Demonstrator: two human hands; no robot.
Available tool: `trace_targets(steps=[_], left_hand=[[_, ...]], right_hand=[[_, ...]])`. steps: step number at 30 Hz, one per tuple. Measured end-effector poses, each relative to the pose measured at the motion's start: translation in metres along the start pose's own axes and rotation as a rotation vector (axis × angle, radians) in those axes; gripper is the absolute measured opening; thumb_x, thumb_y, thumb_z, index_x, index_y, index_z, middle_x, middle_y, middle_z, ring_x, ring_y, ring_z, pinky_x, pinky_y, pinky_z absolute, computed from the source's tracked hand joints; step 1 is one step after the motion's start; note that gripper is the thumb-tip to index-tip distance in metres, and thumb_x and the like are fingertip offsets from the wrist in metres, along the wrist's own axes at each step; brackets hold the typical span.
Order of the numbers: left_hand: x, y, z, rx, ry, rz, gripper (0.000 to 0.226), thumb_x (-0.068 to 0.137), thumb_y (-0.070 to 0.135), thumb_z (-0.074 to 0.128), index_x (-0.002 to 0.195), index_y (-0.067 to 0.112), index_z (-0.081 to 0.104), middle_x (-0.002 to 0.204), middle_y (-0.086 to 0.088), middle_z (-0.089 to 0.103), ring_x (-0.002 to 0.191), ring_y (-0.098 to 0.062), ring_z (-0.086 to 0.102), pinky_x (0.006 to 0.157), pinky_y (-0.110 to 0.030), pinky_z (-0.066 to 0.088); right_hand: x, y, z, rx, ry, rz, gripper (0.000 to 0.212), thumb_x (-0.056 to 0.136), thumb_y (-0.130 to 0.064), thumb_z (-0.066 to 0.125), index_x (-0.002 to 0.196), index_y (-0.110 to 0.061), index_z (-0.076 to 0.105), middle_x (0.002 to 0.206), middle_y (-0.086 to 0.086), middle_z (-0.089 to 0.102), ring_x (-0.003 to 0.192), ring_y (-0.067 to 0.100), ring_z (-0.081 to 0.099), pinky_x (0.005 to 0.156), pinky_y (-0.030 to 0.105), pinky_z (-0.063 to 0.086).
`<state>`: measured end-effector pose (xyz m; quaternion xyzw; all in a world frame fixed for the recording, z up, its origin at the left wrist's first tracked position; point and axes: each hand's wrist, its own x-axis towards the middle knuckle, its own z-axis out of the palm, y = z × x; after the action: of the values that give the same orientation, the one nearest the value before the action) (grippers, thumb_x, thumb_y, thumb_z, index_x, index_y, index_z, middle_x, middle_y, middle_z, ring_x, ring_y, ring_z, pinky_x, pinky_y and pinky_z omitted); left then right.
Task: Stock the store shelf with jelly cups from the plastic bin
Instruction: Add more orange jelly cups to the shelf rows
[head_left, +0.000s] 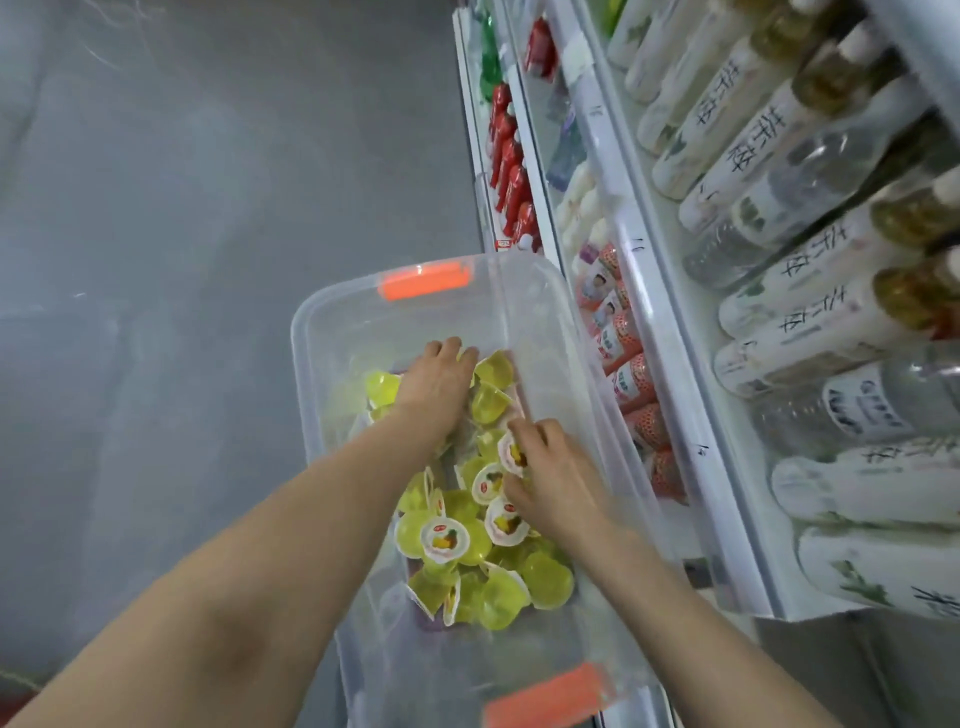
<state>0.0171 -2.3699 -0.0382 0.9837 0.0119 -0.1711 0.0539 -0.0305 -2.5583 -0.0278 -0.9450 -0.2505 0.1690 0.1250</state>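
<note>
Jelly cups (470, 587): where are they, and how many?

All inside 1 clear plastic bin (322, 374), heaped yellow-green on its floor. I can see none on the shelf. Roughly 20 show, but they overlap, so there is no exact count. 4 lie with printed lids up.

What is nearest the camera?

1 of the bin's 2 orange latches (545, 693). Past it comes the heap, then the right hand (550, 467), fingers curled and pinching a lidded cup (511, 452) by its rim. Further on, the left hand (439, 382) lies palm down on the cups with its fingertips bent into them. Whether it has hold of any I cannot tell. The other latch sits at the far rim.

What could go wrong?

A pinch on the rim alone is a thin hold, so I judge that cup may slip and fall into the heap. Squeezing could also strain a sealed lid. Digging with 2 hands at once may shove the pile about.

And beyond the bin?

The store shelf (644, 291) stands just right of it, with at least 3 tiers in view. They are packed with white-labelled bottles (810, 306), pink packs (631, 379) and red bottles (511, 176). I see no free gap, so a carried cup could knock a bottle.
</note>
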Motion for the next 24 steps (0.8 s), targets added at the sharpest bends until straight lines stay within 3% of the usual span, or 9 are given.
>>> trace_targets(steps=[5,7,11,14,16,18,20,22,24], left_hand=[[0.009,0.003,0.007,-0.003,0.000,-0.027,0.044,0.085,-0.009,0.049,0.126,0.008,0.046,0.126,-0.016,0.039,0.110,-0.036,0.049,0.080,-0.043,0.046],[0.006,0.001,0.005,-0.035,0.021,-0.041,0.046,0.082,-0.011,0.051,0.124,0.007,0.043,0.122,-0.016,0.041,0.107,-0.037,0.052,0.080,-0.044,0.048],[-0.004,-0.001,-0.011,-0.297,0.102,-0.115,0.052,0.088,0.014,0.064,0.134,0.009,0.040,0.122,-0.017,0.041,0.102,-0.039,0.054,0.085,-0.045,0.046],[-0.020,-0.005,-0.032,-0.479,0.091,-0.210,0.065,0.088,0.020,0.059,0.148,0.022,0.034,0.127,-0.016,0.040,0.104,-0.037,0.054,0.091,-0.040,0.043],[-0.032,-0.009,-0.040,-0.697,0.094,-0.299,0.060,0.086,0.014,0.054,0.144,0.026,0.044,0.123,-0.015,0.048,0.103,-0.032,0.059,0.087,-0.034,0.047],[-0.046,-0.010,-0.045,-1.054,0.094,-0.400,0.052,0.085,0.006,0.049,0.134,0.020,0.058,0.107,-0.011,0.060,0.084,-0.024,0.068,0.073,-0.028,0.053],[-0.060,-0.008,-0.049,-1.443,0.071,-0.491,0.042,0.084,-0.005,0.046,0.120,0.006,0.065,0.092,-0.008,0.065,0.065,-0.016,0.067,0.069,-0.027,0.058],[-0.072,-0.005,-0.053,-1.726,0.038,-0.512,0.032,0.084,-0.013,0.048,0.109,-0.003,0.065,0.082,-0.010,0.062,0.061,-0.017,0.062,0.067,-0.027,0.058],[-0.082,-0.004,-0.053,-1.846,-0.029,-0.482,0.023,0.083,-0.010,0.058,0.105,-0.002,0.063,0.085,-0.012,0.061,0.067,-0.020,0.062,0.071,-0.027,0.056]], right_hand=[[-0.005,0.004,0.001,-0.041,-0.020,-0.045,0.057,0.079,-0.015,0.067,0.133,-0.013,0.046,0.116,0.013,0.050,0.092,0.032,0.056,0.073,0.040,0.049],[-0.007,0.005,0.002,-0.005,-0.025,-0.040,0.056,0.074,-0.009,0.069,0.127,-0.011,0.050,0.113,0.014,0.051,0.088,0.034,0.057,0.070,0.041,0.049],[-0.007,0.000,-0.002,0.041,-0.026,-0.003,0.055,0.077,-0.016,0.063,0.130,-0.012,0.049,0.112,0.013,0.048,0.086,0.035,0.057,0.070,0.041,0.050],[-0.010,-0.007,-0.007,0.052,-0.017,0.007,0.055,0.079,-0.021,0.062,0.132,-0.012,0.048,0.112,0.012,0.048,0.086,0.034,0.057,0.067,0.035,0.044],[-0.014,-0.011,-0.010,0.058,-0.014,-0.004,0.056,0.080,-0.022,0.062,0.133,-0.012,0.048,0.112,0.011,0.047,0.086,0.034,0.057,0.067,0.031,0.038],[-0.020,-0.015,-0.015,0.057,-0.007,-0.005,0.057,0.083,-0.024,0.061,0.136,-0.014,0.045,0.114,0.010,0.047,0.088,0.033,0.058,0.067,0.030,0.036],[-0.026,-0.019,-0.021,0.075,0.006,0.021,0.058,0.084,-0.026,0.060,0.139,-0.015,0.043,0.117,0.009,0.046,0.091,0.032,0.058,0.070,0.033,0.042],[-0.035,-0.024,-0.027,0.102,0.029,0.061,0.061,0.084,-0.026,0.061,0.140,-0.016,0.041,0.120,0.009,0.046,0.092,0.032,0.058,0.076,0.038,0.048],[-0.047,-0.029,-0.032,0.123,0.065,0.103,0.061,0.082,-0.025,0.062,0.139,-0.016,0.043,0.120,0.009,0.046,0.091,0.031,0.059,0.078,0.039,0.049]])
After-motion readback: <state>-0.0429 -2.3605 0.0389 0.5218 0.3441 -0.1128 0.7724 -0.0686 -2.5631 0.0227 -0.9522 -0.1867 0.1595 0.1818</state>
